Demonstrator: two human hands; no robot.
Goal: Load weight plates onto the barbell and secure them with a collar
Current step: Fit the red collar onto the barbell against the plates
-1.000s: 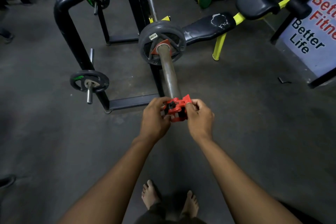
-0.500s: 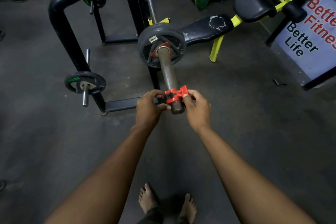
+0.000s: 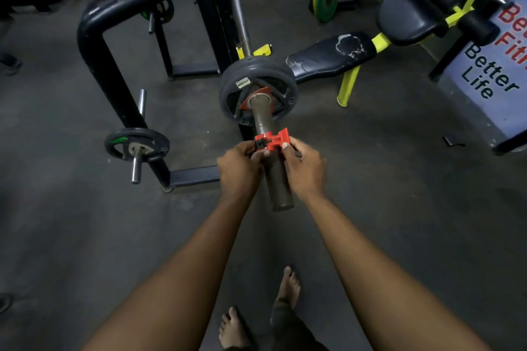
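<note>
While both hands pinch it from either side, a red collar (image 3: 271, 141) sits around the barbell sleeve (image 3: 271, 162), left hand (image 3: 238, 171) and right hand (image 3: 305, 169) clamped on it, apart from the black weight plate (image 3: 258, 90).

A red collar (image 3: 271, 139) sits partway along the barbell sleeve (image 3: 271, 162), apart from the dark plate (image 3: 258, 90).

Dim, soft focus, wide-angle edge distortion
</note>
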